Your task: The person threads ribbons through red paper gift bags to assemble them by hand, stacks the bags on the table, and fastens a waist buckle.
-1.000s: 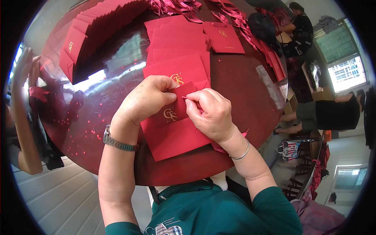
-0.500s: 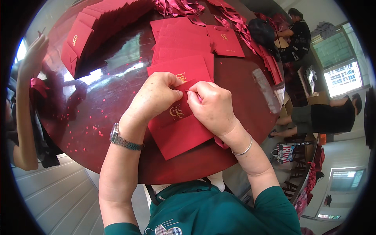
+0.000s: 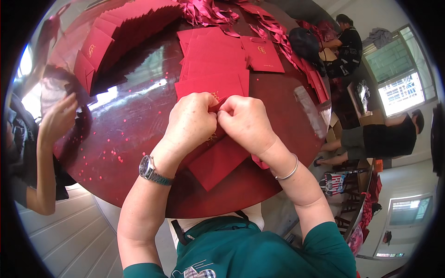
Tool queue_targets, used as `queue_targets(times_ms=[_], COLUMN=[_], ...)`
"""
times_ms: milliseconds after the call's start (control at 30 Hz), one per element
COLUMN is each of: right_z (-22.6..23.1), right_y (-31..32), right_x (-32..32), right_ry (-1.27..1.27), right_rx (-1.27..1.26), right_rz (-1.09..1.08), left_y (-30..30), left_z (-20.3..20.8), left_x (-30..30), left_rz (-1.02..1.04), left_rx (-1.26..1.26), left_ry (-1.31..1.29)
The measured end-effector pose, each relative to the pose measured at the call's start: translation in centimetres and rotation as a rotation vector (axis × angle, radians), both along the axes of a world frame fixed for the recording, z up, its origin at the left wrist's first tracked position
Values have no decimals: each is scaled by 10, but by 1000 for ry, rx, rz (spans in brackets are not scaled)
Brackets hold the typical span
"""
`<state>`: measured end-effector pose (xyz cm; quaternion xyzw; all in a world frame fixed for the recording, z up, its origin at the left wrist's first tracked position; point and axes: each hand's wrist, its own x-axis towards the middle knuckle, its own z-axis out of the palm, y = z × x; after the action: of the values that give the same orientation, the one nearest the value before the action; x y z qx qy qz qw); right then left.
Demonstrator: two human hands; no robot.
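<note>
A red paper bag (image 3: 218,164) with gold lettering lies flat before me at the table's near side. My left hand (image 3: 192,118) is closed, thumb and fingers pinching the bag's far edge. Knuckle to knuckle with it, my right hand (image 3: 248,123) is also closed at that edge. Its fingertips are hidden; half a second ago a pink-red strip showed between them. A loop of pink-red ribbon (image 3: 259,161) sticks out below my right wrist. Just beyond my hands, more flat red bags (image 3: 213,53) lie overlapped in a pile.
A long row of folded red bags (image 3: 99,44) stands at the far left. Loose ribbons (image 3: 208,14) lie at the back. Small red dots (image 3: 111,153) litter the table's left. Another person's hand (image 3: 60,116) is over the left edge; other people are at the right.
My hands have drawn together at the bag's far edge, and both wrists have turned inward. They now cover more of the gold lettering. The other person's hand at the left has come down.
</note>
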<state>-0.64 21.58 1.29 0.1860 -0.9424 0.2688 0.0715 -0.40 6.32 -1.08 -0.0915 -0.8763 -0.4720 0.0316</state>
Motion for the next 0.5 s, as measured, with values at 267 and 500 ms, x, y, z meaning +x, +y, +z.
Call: queue_targets(times_ms=[267,500], right_z=[2,20], right_y=[6,14], right_x=[1,1], right_ry=[18,-196], right_rx=[46,-69], right_rz=[41,170], left_y=[0,-13], left_z=[11,15], left_x=[5,2], left_rz=[-81,-96], left_rx=[-6,278], left_ry=[12,-115])
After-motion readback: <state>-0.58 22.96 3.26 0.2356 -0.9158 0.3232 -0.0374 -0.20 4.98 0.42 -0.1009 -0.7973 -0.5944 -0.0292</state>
